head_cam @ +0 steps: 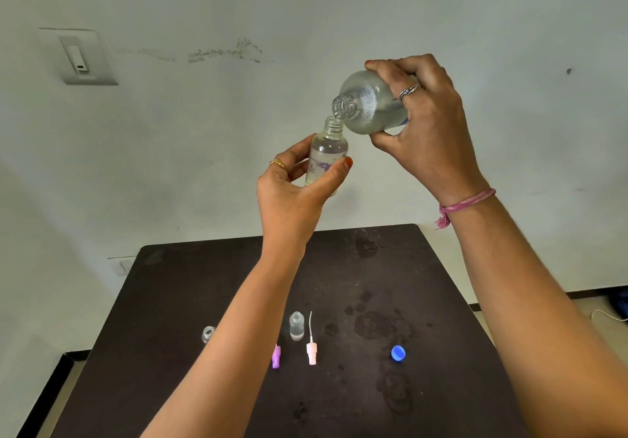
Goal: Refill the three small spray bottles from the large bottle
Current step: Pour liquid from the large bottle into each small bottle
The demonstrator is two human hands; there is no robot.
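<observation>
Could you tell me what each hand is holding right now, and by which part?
The left hand grips a small spray bottle around its body; the right hand holds the tilted large bottle around its body, behind the shoulder.

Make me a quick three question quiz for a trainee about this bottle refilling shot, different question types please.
1. True or false: the blue cap is screwed onto the large bottle.
2. Which hand holds the small bottle under the pour?
3. Multiple choice: the pink spray head is A) on the table, B) on a bottle, C) in a hand.

Key: 1 false; 2 the left hand, while the right hand tilts the large bottle; 3 A.
</observation>
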